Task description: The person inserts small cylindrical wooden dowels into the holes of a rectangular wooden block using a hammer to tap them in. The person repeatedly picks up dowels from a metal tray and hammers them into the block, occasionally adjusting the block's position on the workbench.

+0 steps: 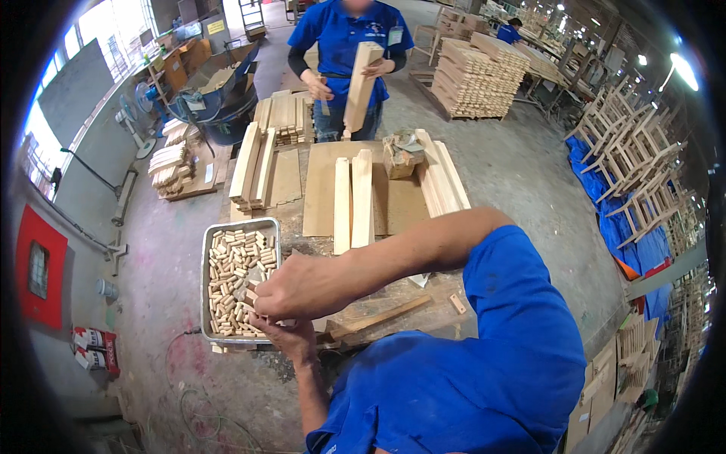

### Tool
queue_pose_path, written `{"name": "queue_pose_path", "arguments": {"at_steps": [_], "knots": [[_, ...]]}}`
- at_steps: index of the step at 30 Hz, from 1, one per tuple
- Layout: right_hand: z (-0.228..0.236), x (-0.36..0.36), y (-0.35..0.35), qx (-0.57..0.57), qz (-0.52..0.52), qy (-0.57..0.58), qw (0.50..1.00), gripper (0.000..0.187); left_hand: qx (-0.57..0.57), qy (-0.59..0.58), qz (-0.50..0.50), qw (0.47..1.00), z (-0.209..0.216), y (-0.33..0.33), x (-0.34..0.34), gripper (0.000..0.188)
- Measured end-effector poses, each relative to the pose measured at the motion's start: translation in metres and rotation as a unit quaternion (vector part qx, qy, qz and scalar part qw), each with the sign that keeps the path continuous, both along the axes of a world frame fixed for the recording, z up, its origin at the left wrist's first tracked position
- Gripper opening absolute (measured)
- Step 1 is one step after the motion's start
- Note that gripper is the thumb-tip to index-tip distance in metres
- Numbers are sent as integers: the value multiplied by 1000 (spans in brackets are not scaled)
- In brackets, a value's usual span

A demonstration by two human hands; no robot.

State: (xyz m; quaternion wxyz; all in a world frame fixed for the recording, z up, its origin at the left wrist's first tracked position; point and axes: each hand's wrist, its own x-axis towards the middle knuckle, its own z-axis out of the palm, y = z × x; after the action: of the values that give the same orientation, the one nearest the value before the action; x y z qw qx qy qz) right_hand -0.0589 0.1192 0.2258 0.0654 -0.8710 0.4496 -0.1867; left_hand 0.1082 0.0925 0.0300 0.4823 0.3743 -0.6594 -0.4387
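A metal tray point(276, 227) full of short wooden dowels point(231, 287) sits at the left end of the workbench. My right hand point(291, 287) reaches across from the right to the tray's right side, its fingers curled together over the dowels; what they grip is hidden. Just below it, at the near right corner of the tray, is my left hand point(291, 334), fingers bent beneath the right one. Its hold is mostly covered too. Two pale wooden bars point(352, 200) lie side by side on cardboard beyond my right forearm.
Across the bench a co-worker point(348, 45) in a blue shirt holds a wooden board point(363, 87). More bars point(253, 163) are piled at the bench's left, others point(439, 174) at its right. A wooden strip point(382, 316) lies near me. Chair frames point(635, 166) stand far right.
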Motion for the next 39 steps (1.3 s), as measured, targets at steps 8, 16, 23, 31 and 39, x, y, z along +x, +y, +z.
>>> {"name": "queue_pose_path", "arguments": {"at_steps": [8,16,23,31,39], "knots": [[0,-45,21,108,-37,-176,978,32,31,29,13,999,2,-7,2,95],[31,-31,15,168,-112,-219,955,13,-18,-16,15,1000,25,-1,7,103],[8,-32,-2,122,-42,-217,968,12,-61,-45,25,997,26,-3,3,94],[-3,-24,-10,156,-60,-217,962,11,-65,-52,22,996,26,-5,1,84],[-1,-15,-20,117,-30,-156,980,11,-55,-24,18,998,19,-6,5,96]]}}
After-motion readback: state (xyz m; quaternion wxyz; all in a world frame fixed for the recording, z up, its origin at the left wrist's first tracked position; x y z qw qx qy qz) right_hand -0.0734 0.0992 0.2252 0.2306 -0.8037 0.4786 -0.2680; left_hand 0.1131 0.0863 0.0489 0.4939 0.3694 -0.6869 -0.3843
